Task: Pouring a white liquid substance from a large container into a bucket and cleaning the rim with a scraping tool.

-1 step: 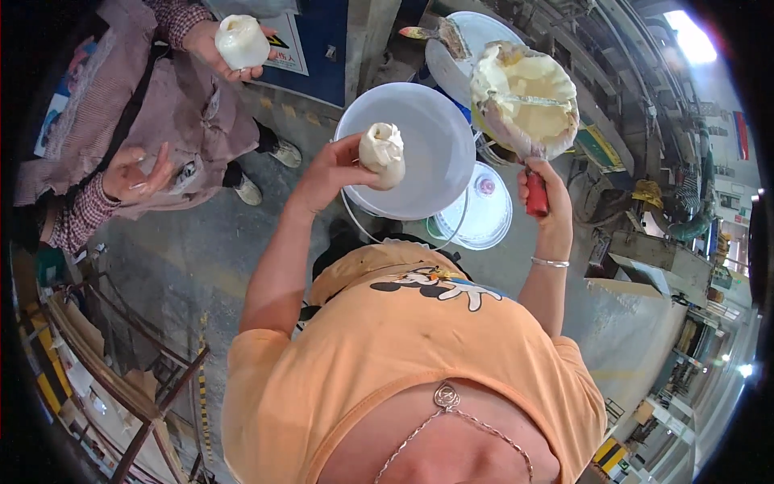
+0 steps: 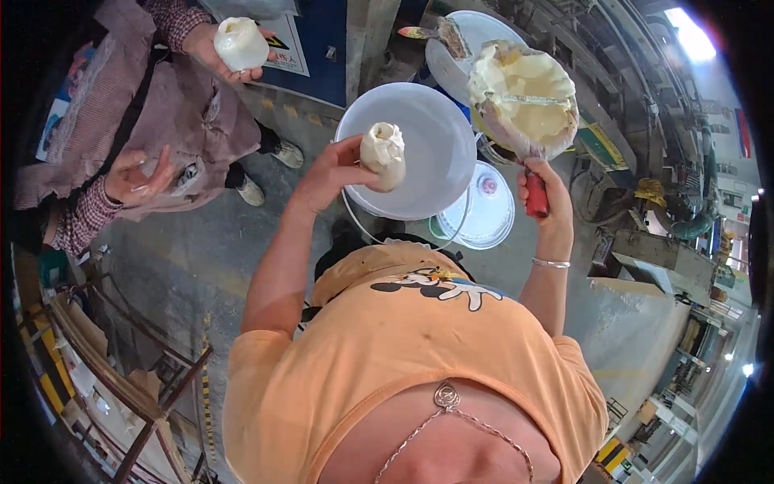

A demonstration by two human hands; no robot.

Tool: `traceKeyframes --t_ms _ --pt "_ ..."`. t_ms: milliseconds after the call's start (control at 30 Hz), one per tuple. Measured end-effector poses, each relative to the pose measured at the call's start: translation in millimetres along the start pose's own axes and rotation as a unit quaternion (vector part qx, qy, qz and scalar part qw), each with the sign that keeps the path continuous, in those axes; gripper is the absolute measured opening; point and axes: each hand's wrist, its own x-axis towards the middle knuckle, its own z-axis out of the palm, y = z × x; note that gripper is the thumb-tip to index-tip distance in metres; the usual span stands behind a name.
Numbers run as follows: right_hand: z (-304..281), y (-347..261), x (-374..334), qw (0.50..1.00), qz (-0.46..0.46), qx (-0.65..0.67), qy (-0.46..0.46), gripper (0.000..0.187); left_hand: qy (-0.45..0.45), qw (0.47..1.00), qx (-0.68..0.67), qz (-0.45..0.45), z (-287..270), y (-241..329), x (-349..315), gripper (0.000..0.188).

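Note:
My left hand (image 2: pixel 332 173) is closed round a cream-coloured hollow piece (image 2: pixel 382 157), shaped like a small vase with a ragged, folded rim, and holds it above a white bucket (image 2: pixel 431 189). My right hand (image 2: pixel 551 194) grips the red handle of a round pan (image 2: pixel 528 149), raised to the right of the bucket. Thick cream-coloured material coats the pan's rim and inside, and a bar crosses its mouth. Inside the bucket I see only pale wall and bottom around the piece.
At the upper left a co-worker's hand holds a similar white piece (image 2: pixel 241 43); their other hand (image 2: pixel 139 176) is open. A brush (image 2: pixel 443 36) lies on a white bucket lid (image 2: pixel 484 28) behind. Another white lid (image 2: pixel 492 218) sits beside my bucket. A metal rack (image 2: pixel 153 395) stands lower left.

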Motion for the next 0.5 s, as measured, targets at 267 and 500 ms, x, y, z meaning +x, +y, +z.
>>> traceKeyframes --t_ms 267,500 --pt "8 10 -20 0.997 0.001 -0.015 -0.081 0.024 -0.02 0.996 -0.035 -0.078 19 -5 23 0.061" --pt "17 15 -25 0.993 0.009 -0.006 -0.122 0.025 -0.045 0.996 0.003 -0.082 32 -7 30 0.061"
